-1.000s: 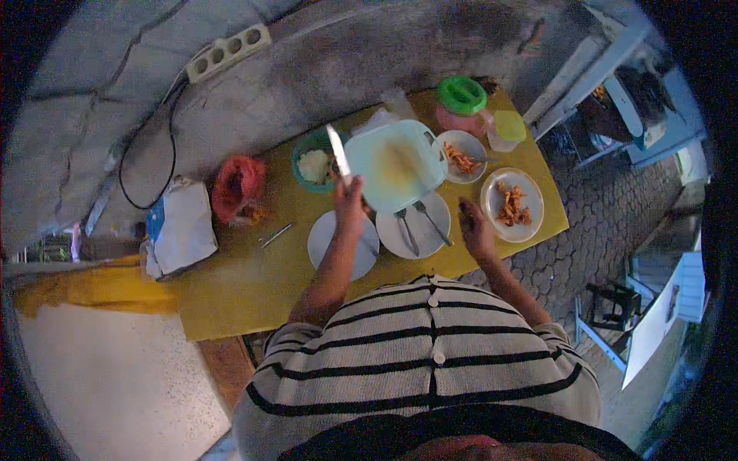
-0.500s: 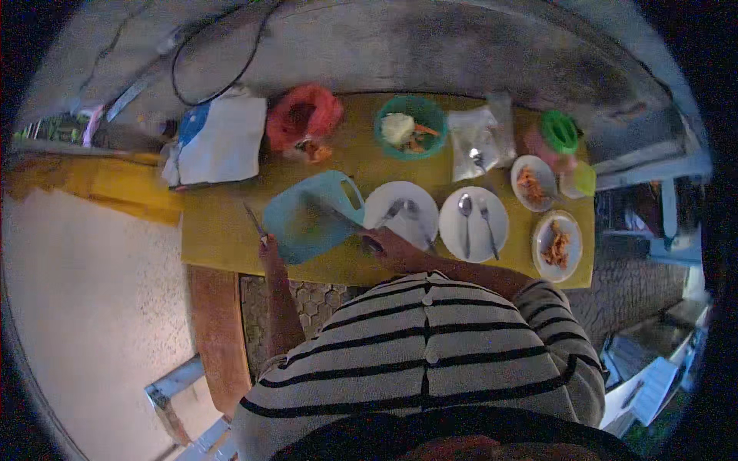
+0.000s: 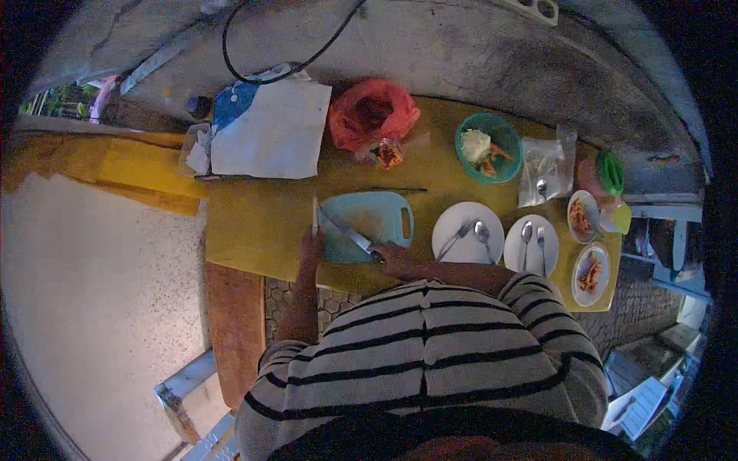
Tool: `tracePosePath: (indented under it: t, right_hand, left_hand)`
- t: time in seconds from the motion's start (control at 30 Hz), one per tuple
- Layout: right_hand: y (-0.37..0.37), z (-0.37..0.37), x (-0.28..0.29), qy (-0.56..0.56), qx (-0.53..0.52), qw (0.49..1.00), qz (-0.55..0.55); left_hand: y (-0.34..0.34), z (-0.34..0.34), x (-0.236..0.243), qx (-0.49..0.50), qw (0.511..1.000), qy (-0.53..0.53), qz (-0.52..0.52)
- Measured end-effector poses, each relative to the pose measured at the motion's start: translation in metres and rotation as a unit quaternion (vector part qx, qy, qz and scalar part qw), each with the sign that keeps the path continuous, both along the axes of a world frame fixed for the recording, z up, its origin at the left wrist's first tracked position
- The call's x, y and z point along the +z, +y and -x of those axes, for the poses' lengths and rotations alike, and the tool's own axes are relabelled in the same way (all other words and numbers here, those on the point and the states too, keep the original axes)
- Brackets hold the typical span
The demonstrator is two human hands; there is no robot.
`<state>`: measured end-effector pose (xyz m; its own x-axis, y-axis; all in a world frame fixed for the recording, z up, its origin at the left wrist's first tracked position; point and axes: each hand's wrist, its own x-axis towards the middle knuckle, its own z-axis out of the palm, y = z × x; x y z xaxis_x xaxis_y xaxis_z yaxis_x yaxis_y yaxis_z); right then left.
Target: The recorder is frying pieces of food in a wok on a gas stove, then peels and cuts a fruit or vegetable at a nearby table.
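A light blue cutting board [image 3: 373, 211] with a handle slot lies near the table's front edge. My right hand [image 3: 393, 260] is closed around the dark handle of a large kitchen knife [image 3: 346, 229]. The blade points up and left across the board. At the board's left edge, my left hand [image 3: 310, 244] is closed on a narrow, pale, blade-like object [image 3: 314, 211], its tip pointing away from me. What its handle looks like is hidden in my fingers. A thin dark stick-like thing [image 3: 400, 189] lies just beyond the board.
Right of the board are two white plates [image 3: 453, 217] [image 3: 513, 230] with cutlery, then two dishes of orange food [image 3: 592, 297] [image 3: 581, 196]. Behind stand a red bag-lined container [image 3: 407, 115], a teal basket [image 3: 516, 157] with vegetables, a clear plastic bag [image 3: 530, 192] and a white-blue sheet [image 3: 280, 131].
The view has turned, so the table's things sit further right. The board lies straighter and apart from the nearer plate. Both hands still hold their blades, the left one now more upright.
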<state>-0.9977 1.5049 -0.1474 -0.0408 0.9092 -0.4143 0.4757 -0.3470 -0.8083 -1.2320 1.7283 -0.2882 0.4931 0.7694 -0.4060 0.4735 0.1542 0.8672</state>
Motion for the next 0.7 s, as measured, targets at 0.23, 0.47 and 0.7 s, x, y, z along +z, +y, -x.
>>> tracePosePath:
  t: [0.23, 0.47, 0.7]
  right_hand:
    - [0.093, -0.083, 0.012, 0.040, -0.074, 0.989, -0.125]
    - [0.187, -0.179, 0.044, -0.082, -0.248, 0.955, -0.139]
    - [0.201, -0.168, 0.032, -0.300, -0.218, 0.901, -0.224]
  left_hand:
    - [0.006, 0.025, 0.002, -0.107, 0.922, 0.090, -0.361]
    - [-0.001, -0.040, 0.133, -0.252, 0.888, 0.083, -0.377]
    - [0.035, -0.159, 0.174, -0.201, 0.859, -0.057, -0.467]
